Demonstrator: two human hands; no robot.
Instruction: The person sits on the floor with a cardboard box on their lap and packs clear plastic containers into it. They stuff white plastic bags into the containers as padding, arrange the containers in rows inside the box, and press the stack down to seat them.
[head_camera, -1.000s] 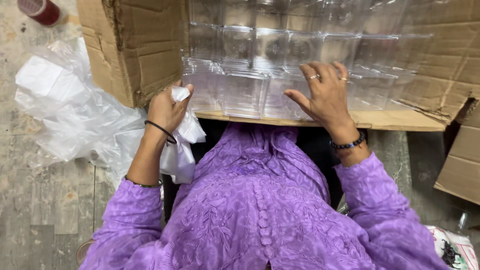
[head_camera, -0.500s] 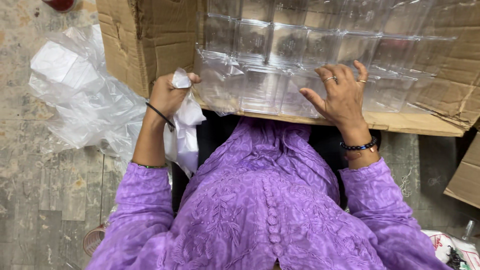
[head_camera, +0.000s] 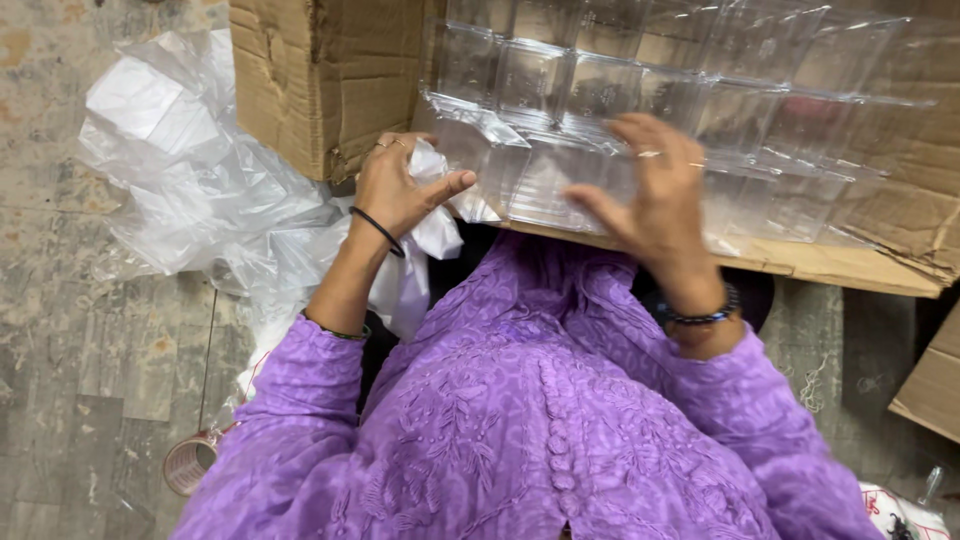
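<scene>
Worn on the head, looking steeply down from close above both hands (head_camera: 400, 185), toward the cardboard box (head_camera: 320, 80) just beyond.

The boxes (head_camera: 640, 110) are clear, glossy plastic inside a rough, matt brown cardboard carton (head_camera: 320, 80). The bag (head_camera: 200, 190) is thin, crinkled, shiny plastic film. The purple sleeve (head_camera: 300, 400) is soft embroidered cloth.

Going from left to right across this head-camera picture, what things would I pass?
Crumpled clear plastic sheeting on the floor → left hand gripping a white plastic wad → stacked clear plastic compartment trays in the brown cardboard box → right hand, spread on the trays → loose brown cardboard piece.
</scene>
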